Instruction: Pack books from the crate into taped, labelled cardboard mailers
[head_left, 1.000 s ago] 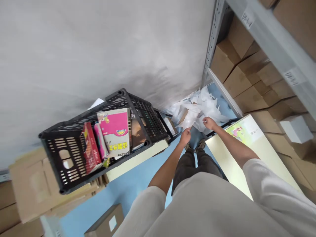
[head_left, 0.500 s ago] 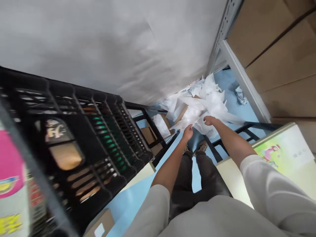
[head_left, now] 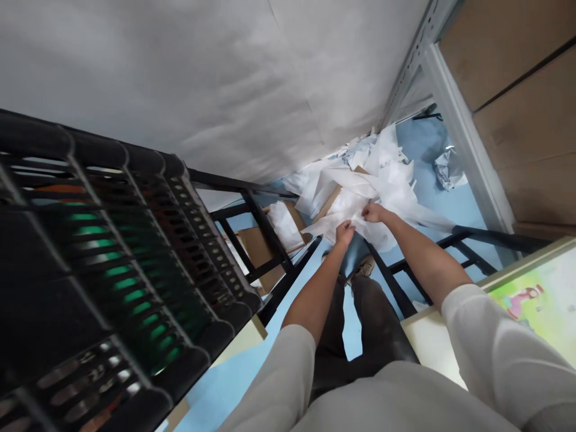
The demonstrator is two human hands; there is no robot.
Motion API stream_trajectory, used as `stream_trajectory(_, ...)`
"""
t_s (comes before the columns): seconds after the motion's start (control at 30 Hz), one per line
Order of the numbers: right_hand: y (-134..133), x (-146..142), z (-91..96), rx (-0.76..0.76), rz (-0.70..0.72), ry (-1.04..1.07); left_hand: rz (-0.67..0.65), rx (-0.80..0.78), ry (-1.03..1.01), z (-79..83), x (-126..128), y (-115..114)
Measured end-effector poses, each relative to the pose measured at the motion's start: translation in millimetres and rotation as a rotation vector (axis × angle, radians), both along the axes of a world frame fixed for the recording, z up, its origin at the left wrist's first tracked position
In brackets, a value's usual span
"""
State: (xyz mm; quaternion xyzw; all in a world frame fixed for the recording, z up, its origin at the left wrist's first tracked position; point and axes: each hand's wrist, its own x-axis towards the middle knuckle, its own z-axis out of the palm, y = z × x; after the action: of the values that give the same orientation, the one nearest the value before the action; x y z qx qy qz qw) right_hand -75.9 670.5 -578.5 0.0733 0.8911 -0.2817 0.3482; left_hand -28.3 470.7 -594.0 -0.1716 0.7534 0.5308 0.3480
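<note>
Both of my hands are low in front of me, over a heap of crumpled white sheets (head_left: 389, 159) on the blue floor. My left hand (head_left: 345, 232) pinches the near edge of a thin white sheet (head_left: 330, 225), which looks like foam or soft wrapping. A little to the right, my right hand (head_left: 373, 212) has its fingers closed on the same white material. The fingertips of the two hands are a short gap apart. Brown cardboard (head_left: 328, 203) shows among the sheets just beyond my hands.
At left stands a black crate (head_left: 198, 234) with tools or parts behind its bars. Black metal frames (head_left: 391, 282) flank my legs. An open cardboard box (head_left: 265, 246) lies left of the heap. Stacked cartons (head_left: 531, 132) stand behind a grey rack post (head_left: 472, 138). A large white panel (head_left: 202, 90) rises ahead.
My right hand has moved left and slightly up, onto the white sheet near my left hand. The view has shifted, so the black crate sits further left.
</note>
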Motion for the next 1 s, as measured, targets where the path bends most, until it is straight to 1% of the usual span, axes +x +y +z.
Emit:
stream_trajectory(0.07,0.4,-9.6,21.6,-0.054,-0.045,-0.025,0.144,-0.07,0.016,20.1,-9.6,5.1)
stream_trajectory(0.1,0.8,-14.0,35.1,-0.092,-0.104,-0.04,0.195,-0.095,0.042,32.9,-15.1,7.2)
stream_trajectory(0.17,1.4,-20.3,66.6,-0.17,-0.262,-0.026,0.237,-0.123,0.093,62.8,-26.7,10.4)
stream_trajectory(0.23,1.8,-22.6,102.8,-0.237,-0.413,0.005,0.256,-0.152,0.14,96.7,-38.2,12.7)
stream_trajectory(0.33,2.8,-18.9,162.0,-0.324,-0.578,0.027,0.302,-0.167,0.274,151.4,-55.7,17.9)
stream_trajectory(0.4,4.8,-13.5,202.2,-0.437,-0.715,-0.018,0.328,-0.119,0.376,188.8,-67.4,24.2)
stream_trajectory(0.47,8.5,-7.0,241.2,-0.563,-0.838,-0.081,0.316,-0.04,0.449,226.4,-78.2,33.3)
stream_trajectory(0.5,10.8,-3.4,260.1,-0.61,-0.885,-0.102,0.287,0.005,0.478,245.2,-82.8,38.7)
stream_trajectory(0.57,16.0,4.9,296.3,-0.685,-0.979,-0.092,0.178,0.108,0.537,282.8,-89.4,50.0)
stream_trajectory(0.67,24.1,23.4,348.1,-0.833,-1.09,0.033,-0.032,0.277,0.63,337.7,-90.8,66.2)
stream_trajectory(0.73,29.3,42.5,381.1,-0.939,-1.153,0.138,-0.151,0.387,0.662,372.2,-85.0,75.7)
stream_trajectory(0.8,34.1,68.6,411.8,-1.007,-1.232,0.207,-0.256,0.479,0.663,403.9,-73.3,84.5)
stream_trajectory(0.87,37.3,100.8,438.4,-1.048,-1.319,0.236,-0.373,0.565,0.654,432.5,-56.2,93.5)
stream_trajectory(0.93,38.5,136.9,459.9,-1.082,-1.383,0.24,-0.516,0.666,0.635,458.1,-34.5,103.0)
stream_trajectory(1.0,38.6,174.3,476.1,-1.112,-1.431,0.263,-0.696,0.775,0.573,481.0,-9.8,112.7)
